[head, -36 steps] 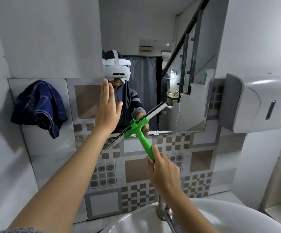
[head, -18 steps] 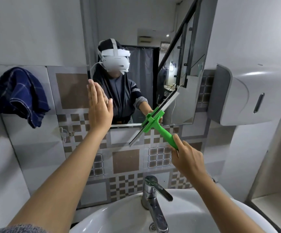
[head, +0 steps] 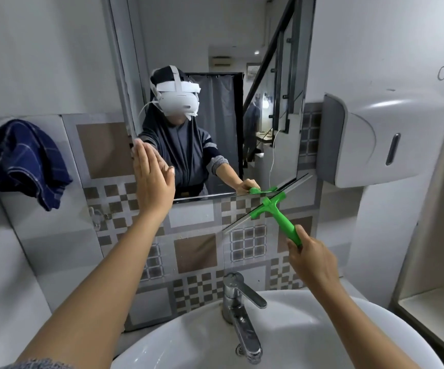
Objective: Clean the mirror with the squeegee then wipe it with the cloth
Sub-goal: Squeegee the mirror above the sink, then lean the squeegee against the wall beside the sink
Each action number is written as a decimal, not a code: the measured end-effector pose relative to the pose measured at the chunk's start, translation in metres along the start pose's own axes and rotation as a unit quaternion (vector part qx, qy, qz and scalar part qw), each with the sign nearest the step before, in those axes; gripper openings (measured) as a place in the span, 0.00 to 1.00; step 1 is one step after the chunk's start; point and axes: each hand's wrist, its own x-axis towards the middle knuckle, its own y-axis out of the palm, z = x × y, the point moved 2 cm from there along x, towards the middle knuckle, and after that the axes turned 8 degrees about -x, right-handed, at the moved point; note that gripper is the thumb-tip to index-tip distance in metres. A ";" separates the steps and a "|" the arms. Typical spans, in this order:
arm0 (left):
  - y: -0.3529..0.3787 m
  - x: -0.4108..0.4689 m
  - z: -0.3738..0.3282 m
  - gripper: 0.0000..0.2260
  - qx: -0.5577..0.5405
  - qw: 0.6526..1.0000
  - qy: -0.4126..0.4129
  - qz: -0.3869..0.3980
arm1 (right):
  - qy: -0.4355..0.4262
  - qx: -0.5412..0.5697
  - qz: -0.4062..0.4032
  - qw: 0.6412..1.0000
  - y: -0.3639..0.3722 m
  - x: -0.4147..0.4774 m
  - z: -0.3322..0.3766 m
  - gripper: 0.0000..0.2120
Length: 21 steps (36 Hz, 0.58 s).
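Observation:
The mirror hangs on the wall above the basin. My left hand lies flat and open against its lower left corner. My right hand grips the handle of the green squeegee. Its blade runs diagonally across the mirror's lower right corner, mostly over the tiles below the glass. A dark blue checked cloth hangs on the wall at the far left, apart from both hands.
A white basin with a chrome tap sits directly below. A grey and white dispenser juts from the wall right of the mirror. A white shelf ledge stands at the lower right. Patterned tiles cover the wall below the mirror.
The squeegee has slid right and down along the mirror's bottom edge to its lower right corner. My left hand stays flat on the glass. The view has shifted so the basin shows more.

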 end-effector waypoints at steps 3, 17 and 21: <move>0.000 -0.014 -0.010 0.32 -0.012 0.999 -0.011 0.034 | 0.019 0.007 0.008 1.000 -0.008 -0.013 -0.004 0.16; -0.007 -0.089 -0.099 0.28 -0.141 0.932 0.122 0.311 | -0.117 0.052 0.037 0.991 -0.074 -0.038 0.018 0.22; -0.018 -0.103 -0.116 0.30 -0.112 0.914 0.187 0.341 | -0.206 0.019 0.059 0.977 -0.095 -0.035 0.027 0.21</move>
